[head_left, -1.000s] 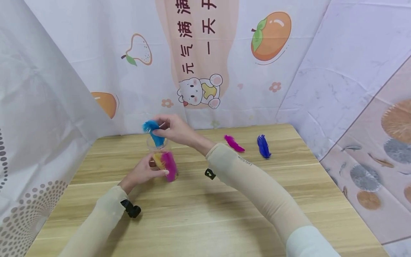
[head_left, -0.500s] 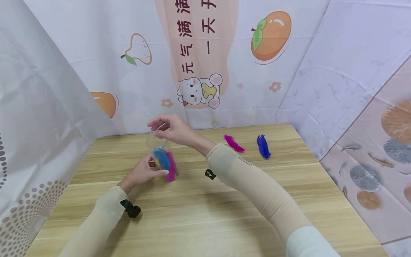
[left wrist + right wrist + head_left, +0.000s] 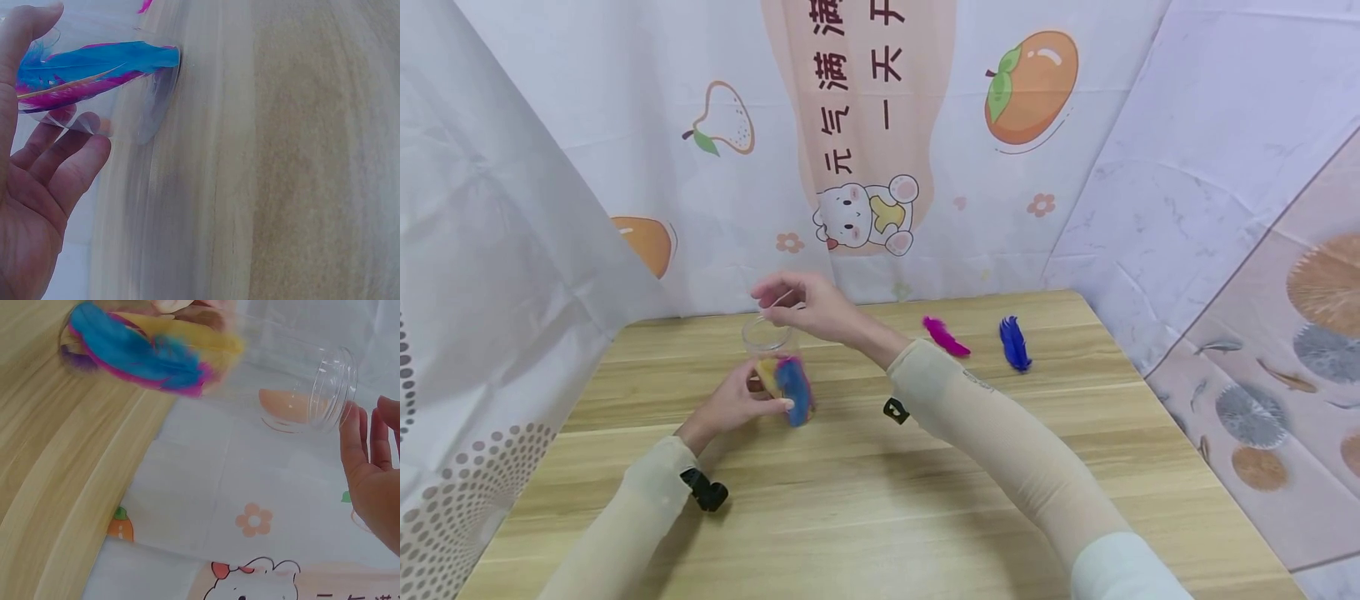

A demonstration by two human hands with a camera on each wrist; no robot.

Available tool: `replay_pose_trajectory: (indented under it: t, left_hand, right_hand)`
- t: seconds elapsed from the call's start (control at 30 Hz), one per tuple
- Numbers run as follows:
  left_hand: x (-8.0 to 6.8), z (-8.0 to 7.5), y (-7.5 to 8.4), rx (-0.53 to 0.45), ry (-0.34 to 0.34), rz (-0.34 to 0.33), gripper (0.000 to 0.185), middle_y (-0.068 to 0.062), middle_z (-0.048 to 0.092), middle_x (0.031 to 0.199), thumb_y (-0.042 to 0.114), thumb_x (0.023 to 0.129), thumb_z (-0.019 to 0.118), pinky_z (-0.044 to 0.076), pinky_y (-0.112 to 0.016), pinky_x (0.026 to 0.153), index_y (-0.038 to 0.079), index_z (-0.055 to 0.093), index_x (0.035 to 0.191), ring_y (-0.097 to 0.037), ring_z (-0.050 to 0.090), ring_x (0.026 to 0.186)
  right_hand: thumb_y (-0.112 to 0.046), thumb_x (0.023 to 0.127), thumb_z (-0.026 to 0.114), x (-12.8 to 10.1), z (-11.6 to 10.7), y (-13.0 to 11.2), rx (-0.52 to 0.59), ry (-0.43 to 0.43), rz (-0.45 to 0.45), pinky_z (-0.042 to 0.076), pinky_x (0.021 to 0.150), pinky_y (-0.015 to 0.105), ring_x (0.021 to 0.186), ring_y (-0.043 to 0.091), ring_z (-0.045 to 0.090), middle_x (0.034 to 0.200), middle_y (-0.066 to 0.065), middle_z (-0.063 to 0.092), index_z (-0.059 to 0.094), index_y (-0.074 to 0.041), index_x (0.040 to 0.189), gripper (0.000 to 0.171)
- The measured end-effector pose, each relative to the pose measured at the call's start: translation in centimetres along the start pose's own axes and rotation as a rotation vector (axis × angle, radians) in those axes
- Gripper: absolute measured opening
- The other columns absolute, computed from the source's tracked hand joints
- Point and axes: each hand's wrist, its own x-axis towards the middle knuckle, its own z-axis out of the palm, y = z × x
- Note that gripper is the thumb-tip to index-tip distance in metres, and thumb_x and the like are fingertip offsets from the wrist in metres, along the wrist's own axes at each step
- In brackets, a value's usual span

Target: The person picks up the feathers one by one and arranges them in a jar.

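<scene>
My left hand point(image 3: 741, 398) grips a clear plastic jar point(image 3: 281, 369) low on its side; the jar stands upright on the wooden table. Inside, a bright blue feather point(image 3: 131, 350) lies against magenta ones, with a yellow feather point(image 3: 206, 337) beside it and a dark purple bit point(image 3: 78, 360) at the bottom. In the left wrist view, the thumb and fingers curve round the jar's wall. Just above the open rim, my right hand point(image 3: 816, 307) hovers with loosely bent fingers and nothing in them; its fingertips are right beside the rim in the right wrist view.
To the right on the table point(image 3: 880, 492) lie a magenta feather point(image 3: 946, 336) and a dark blue feather point(image 3: 1015, 343). A printed white curtain point(image 3: 955, 125) hangs behind the table's back edge, and more cloth hangs at both sides.
The right hand has let go of the bright blue feather, which dropped into the jar and sank to its lower part. The left hand has kept its hold on the jar.
</scene>
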Motion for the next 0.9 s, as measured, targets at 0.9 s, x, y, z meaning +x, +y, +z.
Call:
replay_pose_trajectory:
  t: [0.9]
  left_hand:
    - [-0.2, 0.0, -0.1, 0.013, 0.004, -0.010, 0.072, -0.013, 0.062, 0.125, 0.019, 0.084, 0.086, 0.056, -0.038, 0.090, 0.012, 0.046, 0.143, -0.031, 0.064, 0.108]
  right_hand:
    - [-0.020, 0.101, 0.062, -12.9, -16.5, 14.2, -0.375, 0.199, 0.796, 0.038, 0.111, 0.051, 0.134, 0.042, 0.045, 0.147, 0.028, 0.045, 0.042, 0.005, 0.147, 0.057]
